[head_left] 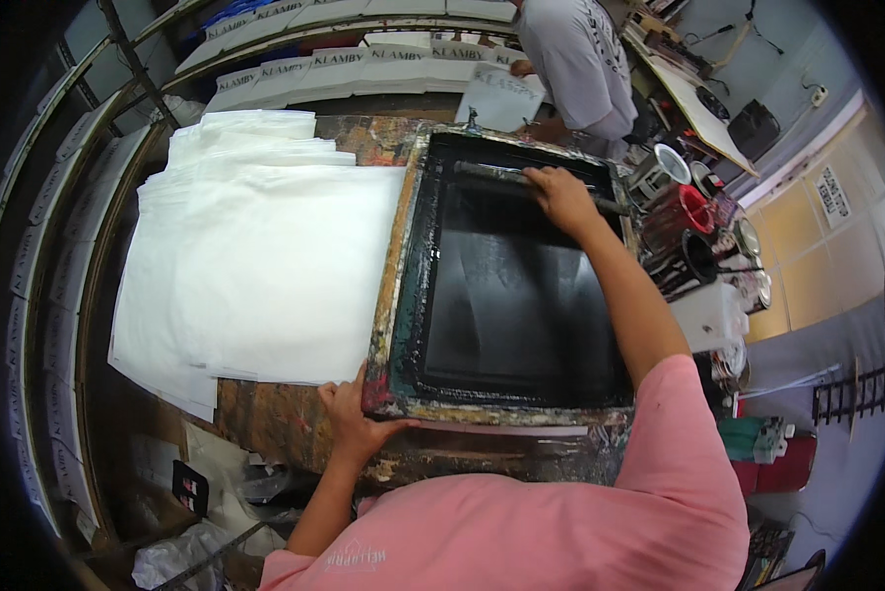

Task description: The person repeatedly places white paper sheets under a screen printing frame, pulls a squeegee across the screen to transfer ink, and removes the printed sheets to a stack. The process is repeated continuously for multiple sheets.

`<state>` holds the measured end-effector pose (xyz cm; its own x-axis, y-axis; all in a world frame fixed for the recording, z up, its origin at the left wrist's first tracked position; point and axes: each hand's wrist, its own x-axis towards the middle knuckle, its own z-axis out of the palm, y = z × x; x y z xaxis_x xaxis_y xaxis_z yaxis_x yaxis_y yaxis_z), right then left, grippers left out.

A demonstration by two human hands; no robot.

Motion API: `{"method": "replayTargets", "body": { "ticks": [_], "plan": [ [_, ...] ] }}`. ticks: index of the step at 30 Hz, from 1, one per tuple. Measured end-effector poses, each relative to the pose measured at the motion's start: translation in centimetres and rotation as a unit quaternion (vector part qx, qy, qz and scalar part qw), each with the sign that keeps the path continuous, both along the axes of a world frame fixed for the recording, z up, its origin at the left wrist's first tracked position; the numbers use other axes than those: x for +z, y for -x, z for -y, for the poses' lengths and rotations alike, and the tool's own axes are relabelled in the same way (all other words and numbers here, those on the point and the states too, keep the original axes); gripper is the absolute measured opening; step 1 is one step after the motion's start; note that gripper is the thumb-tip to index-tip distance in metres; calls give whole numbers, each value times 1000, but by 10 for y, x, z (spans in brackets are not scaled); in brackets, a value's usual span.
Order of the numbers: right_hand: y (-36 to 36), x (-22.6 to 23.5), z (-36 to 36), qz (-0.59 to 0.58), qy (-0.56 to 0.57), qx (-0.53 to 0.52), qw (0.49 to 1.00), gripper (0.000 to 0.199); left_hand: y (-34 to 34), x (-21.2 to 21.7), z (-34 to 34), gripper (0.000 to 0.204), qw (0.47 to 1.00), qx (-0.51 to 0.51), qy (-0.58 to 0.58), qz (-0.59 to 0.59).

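Note:
In front of me lies a screen printing frame (395, 286), its wooden rim crusted with paint and its mesh dark with black ink. My right hand (563, 199) grips a squeegee (491, 174) that lies across the far end of the mesh. The fingers wrap over its top edge. At the near left corner, my left hand (356, 419) holds the frame, thumb along the near edge and fingers up the left side. A pale strip shows beneath the near edge. To the left is a tall, uneven stack of white sheets (265, 266).
Racks (354, 74) of printed white sheets run along the back and left. Another person (585, 69) stands at the far side, a hand on a printed sheet (501, 97). Ink cans (681, 212) crowd the right side. The paint-stained table (275, 424) shows below the stack.

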<state>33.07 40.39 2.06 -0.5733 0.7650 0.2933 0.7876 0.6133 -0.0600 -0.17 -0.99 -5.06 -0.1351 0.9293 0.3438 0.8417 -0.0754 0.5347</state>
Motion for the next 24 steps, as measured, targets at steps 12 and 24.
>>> {"method": "replayTargets", "body": {
  "ticks": [12, 24],
  "plan": [
    [21, -13, -18, 14, 1, 17, 1000, 30, 0, 13, -4, 123, 999, 10, 23, -27],
    [25, -26, 142, -19, 7, -26, 999, 38, -4, 16, -4, 87, 998, 25, 56, -2]
  ]
}}
